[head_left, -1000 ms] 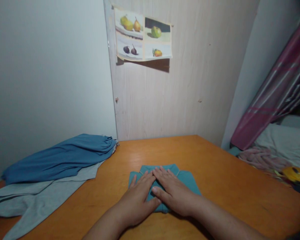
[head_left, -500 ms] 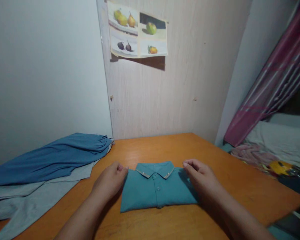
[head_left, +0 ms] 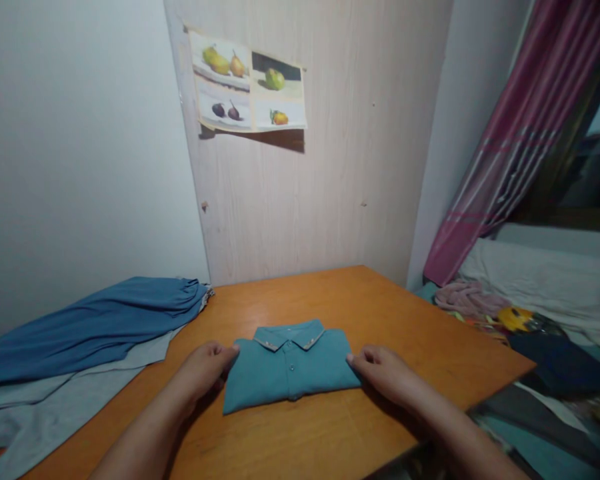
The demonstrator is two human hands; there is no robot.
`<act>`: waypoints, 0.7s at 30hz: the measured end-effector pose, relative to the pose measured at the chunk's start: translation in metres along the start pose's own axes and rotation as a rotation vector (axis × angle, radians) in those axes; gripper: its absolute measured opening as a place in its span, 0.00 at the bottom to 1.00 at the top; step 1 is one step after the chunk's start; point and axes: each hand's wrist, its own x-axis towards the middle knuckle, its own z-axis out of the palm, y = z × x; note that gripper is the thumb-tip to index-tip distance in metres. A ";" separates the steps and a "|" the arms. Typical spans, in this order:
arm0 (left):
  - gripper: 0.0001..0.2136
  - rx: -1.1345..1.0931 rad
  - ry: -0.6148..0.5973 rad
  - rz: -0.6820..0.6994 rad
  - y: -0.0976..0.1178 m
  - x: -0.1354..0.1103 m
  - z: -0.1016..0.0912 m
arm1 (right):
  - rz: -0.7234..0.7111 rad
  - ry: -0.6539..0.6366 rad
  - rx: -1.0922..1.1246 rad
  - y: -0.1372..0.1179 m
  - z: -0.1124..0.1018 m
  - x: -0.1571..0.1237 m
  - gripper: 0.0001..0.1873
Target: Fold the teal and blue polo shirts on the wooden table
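Observation:
A teal collared shirt [head_left: 260, 377], folded into a flat rectangle, lies on the orange-brown wooden table [head_left: 300, 300]. Its collar points toward the wall, and a buttoned placket runs down the middle. At the shirt's upper left corner, my left hand [head_left: 207, 370] is closed with its thumb on the cloth edge. My right hand [head_left: 383, 370] pinches the right edge, thumb on top and fingers curled. The fingertips under the cloth are hidden on both sides.
On the table's left lie blue trousers [head_left: 125, 313] over a light grey garment [head_left: 75, 407]. A fruit picture sheet [head_left: 250, 90] hangs on the wall. Beyond the table's right edge are a pink curtain [head_left: 485, 160], white bedding [head_left: 545, 267] and mixed clothes and bags.
The view has turned to the right. My right hand has shifted from the shirt's upper right corner down along its right edge. My left hand stays at the upper left corner.

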 end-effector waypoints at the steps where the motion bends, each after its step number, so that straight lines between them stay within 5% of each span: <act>1: 0.23 -0.026 -0.030 -0.020 0.002 -0.002 0.001 | 0.006 -0.001 0.016 -0.001 0.001 0.000 0.21; 12: 0.21 -0.258 -0.125 -0.199 0.003 -0.026 0.000 | -0.025 0.020 0.377 -0.005 0.012 0.007 0.11; 21: 0.15 -0.383 -0.105 -0.181 0.013 -0.040 0.003 | 0.176 -0.057 0.657 -0.023 0.010 -0.003 0.11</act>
